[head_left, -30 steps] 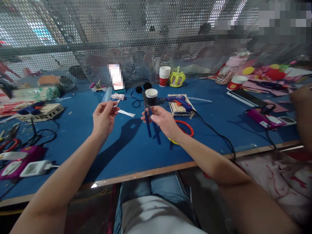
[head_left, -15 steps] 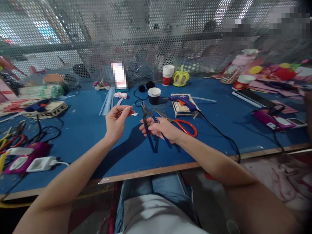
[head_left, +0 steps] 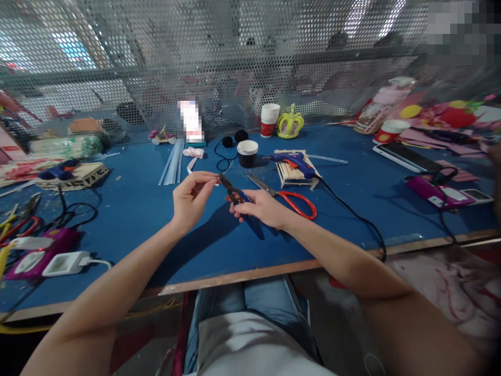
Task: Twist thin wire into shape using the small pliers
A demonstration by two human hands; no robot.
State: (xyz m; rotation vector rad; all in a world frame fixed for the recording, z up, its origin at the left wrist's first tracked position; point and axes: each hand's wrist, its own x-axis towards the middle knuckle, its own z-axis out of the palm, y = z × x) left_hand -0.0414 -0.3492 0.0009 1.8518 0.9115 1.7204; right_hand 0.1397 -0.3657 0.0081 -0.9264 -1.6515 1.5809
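Note:
My left hand (head_left: pixel 194 201) pinches a thin wire (head_left: pixel 230 167) between thumb and fingers, above the blue table. My right hand (head_left: pixel 260 209) is wrapped round blue-handled pliers (head_left: pixel 250 222). Their jaws point up and left and meet the wire at my left fingertips; whether they bite on it I cannot tell. Red-handled scissors (head_left: pixel 299 204) lie just right of my right hand, blades partly behind it. Beyond my hands stands a black paper cup (head_left: pixel 248 155) with a white inside. A blue glue gun (head_left: pixel 295 163) rests on a small wooden-stick rack (head_left: pixel 298 180).
Clear glue sticks (head_left: pixel 171 163), a pink ribbon roll (head_left: pixel 194 152) and a lit phone (head_left: pixel 191 121) are at the back left. Stacked cups (head_left: pixel 270 120) and a yellow crown-shaped piece (head_left: pixel 290 123) stand near the mesh screen. Power strips lie on both sides; the glue gun's cord (head_left: pixel 356 211) trails right.
The pliers have tilted left and their handles have come closer together. Their jaws have moved to my left fingertips, and the wire sticks out less plainly.

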